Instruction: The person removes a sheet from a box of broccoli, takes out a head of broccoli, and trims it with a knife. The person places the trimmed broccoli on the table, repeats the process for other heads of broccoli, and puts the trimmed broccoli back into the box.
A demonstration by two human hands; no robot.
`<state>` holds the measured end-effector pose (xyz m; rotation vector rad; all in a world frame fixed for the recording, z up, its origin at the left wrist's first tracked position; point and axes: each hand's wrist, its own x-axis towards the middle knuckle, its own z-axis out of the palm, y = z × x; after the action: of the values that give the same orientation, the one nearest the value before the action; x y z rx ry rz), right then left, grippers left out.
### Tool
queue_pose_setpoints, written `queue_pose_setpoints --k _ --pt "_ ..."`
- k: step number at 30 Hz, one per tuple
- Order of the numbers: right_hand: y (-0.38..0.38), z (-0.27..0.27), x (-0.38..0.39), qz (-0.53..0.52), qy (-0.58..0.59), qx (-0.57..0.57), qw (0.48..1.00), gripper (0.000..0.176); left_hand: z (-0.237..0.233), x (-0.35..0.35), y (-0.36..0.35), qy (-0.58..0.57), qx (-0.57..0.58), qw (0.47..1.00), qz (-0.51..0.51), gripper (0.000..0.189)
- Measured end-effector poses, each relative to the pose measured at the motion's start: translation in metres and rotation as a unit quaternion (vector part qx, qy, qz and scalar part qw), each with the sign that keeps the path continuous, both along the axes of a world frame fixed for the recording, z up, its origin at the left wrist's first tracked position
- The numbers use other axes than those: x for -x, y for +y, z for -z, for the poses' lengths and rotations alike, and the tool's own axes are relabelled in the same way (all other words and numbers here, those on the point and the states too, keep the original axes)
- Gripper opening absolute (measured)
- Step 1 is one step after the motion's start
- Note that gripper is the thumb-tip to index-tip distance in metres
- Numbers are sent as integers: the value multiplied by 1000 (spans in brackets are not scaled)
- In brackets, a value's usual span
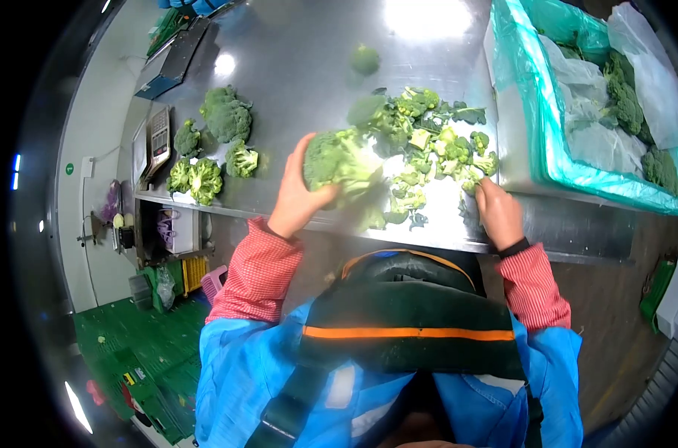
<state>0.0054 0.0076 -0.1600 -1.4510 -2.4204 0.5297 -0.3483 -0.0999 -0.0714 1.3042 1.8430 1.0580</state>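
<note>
My left hand (292, 196) is wrapped round a broccoli head (331, 160), held just above the steel table with its pale cut stem side turned to the right. My right hand (500, 215) is closed at the right edge of a pile of broccoli trimmings (437, 158). Whatever it grips is hidden by the fingers and the pieces. The pile holds small florets, stem bits and leaves. Motion blurs the area under the held head.
At the left stand several broccoli heads (228, 119) beside a scale (159, 134). A lone green piece (365, 60) lies farther back on the steel table (301, 67). To the right, a box with a green liner (537, 97) contains more broccoli. Green crates (159, 388) sit low at left.
</note>
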Motion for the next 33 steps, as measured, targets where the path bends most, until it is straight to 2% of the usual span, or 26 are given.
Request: queue_pose_setpoints --k 2,4,6,8,14,17,18,19,20,21,22,23,24,26,27,29,30,31,33 --pt "-11 -28 15 8 107 -2 994 11 -9 -1 0 -62 27 997 -21 88" --pt "-19 -36 32 -75 152 -52 984 10 -22 -9 8 -135 71 988 -5 87" --pt "-23 -54 45 -148 139 -148 968 11 -12 -6 9 -172 90 981 6 84" --pt "-25 -62 46 -186 109 -176 960 14 -11 -5 10 -193 123 973 -4 87" --pt "-16 -66 48 -203 23 -253 946 15 -12 -2 15 -129 202 970 28 93" --pt "-12 -62 51 -178 -40 -283 942 15 4 6 16 -140 217 965 41 99" --pt "-12 -60 51 -161 -19 -248 955 15 0 3 18 -144 222 963 46 101" --pt "-12 -55 52 -144 1 -213 966 16 -8 -3 19 -226 221 947 57 94" --pt "-12 -47 53 -128 22 -177 976 17 -14 -7 19 -227 223 946 58 91" --pt "-13 -16 53 -57 177 -31 982 21 -18 -9 18 -227 225 946 58 88" --pt "2 -12 47 50 270 182 944 28 -20 -11 16 -228 228 945 58 85" --pt "8 -11 38 80 231 198 949 30 -17 -7 11 -185 225 953 82 82" --pt "14 -12 33 109 193 211 952 31 -9 -1 10 -208 222 950 67 82" --pt "1 -12 37 25 204 181 962 31 12 10 2 -256 225 940 36 81" --pt "-4 -16 43 12 210 205 956 31 16 11 2 -249 223 942 17 77" --pt "-9 -41 61 -8 241 258 936 35 3 6 8 -269 267 925 9 80" --pt "-7 -63 67 -42 215 292 931 42 -9 1 12 -279 289 916 3 82" --pt "-10 -60 77 -67 265 256 927 46 -22 -6 17 -328 289 896 79 78" --pt "-10 -39 96 -102 356 223 902 50 -13 -10 15 -326 326 885 69 74"
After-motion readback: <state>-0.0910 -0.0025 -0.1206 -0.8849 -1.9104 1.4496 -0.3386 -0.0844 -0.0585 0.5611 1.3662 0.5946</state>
